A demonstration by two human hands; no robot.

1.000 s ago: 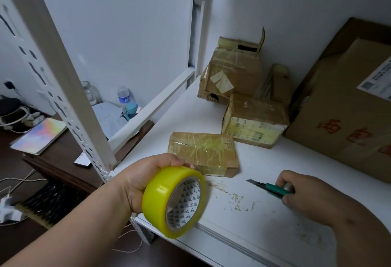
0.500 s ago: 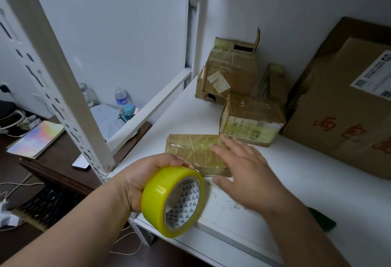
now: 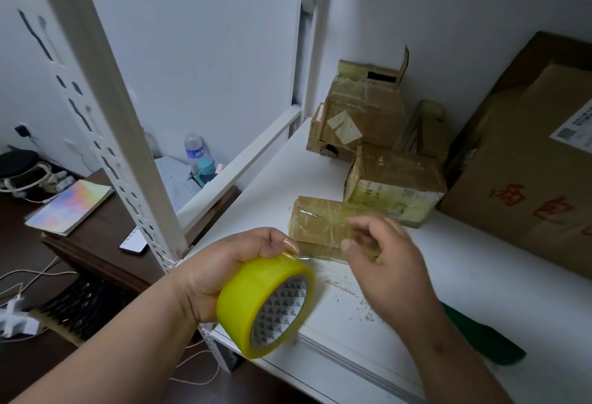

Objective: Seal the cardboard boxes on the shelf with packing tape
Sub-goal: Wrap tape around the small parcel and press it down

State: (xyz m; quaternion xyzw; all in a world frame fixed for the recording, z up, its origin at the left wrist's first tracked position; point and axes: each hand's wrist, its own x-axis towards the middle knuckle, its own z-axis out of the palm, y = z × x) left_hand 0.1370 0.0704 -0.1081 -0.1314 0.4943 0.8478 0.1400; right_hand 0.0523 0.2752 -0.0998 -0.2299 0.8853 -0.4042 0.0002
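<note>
Packing tape roll (image 3: 266, 304), yellow, sits gripped in the left hand's (image 3: 221, 272) curled fingers at the shelf's (image 3: 480, 275) near edge. Right hand (image 3: 384, 262), fingers loosely bent and blurred, hovers over the flat taped box (image 3: 320, 227) just beyond.

water bottle (image 3: 193, 149), iridescent notebook (image 3: 70, 206) on desk (image 3: 105, 243)

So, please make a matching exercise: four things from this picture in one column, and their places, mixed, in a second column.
Things:
1. tape roll
2. flat box
3. bottle
4. notebook

Places:
A. on the dark desk, far left
B. in the left hand
C. behind the white rail, beside a teal cup
D. on the shelf, just beyond the right hand

Pairs: 1-B, 2-D, 3-C, 4-A
</note>
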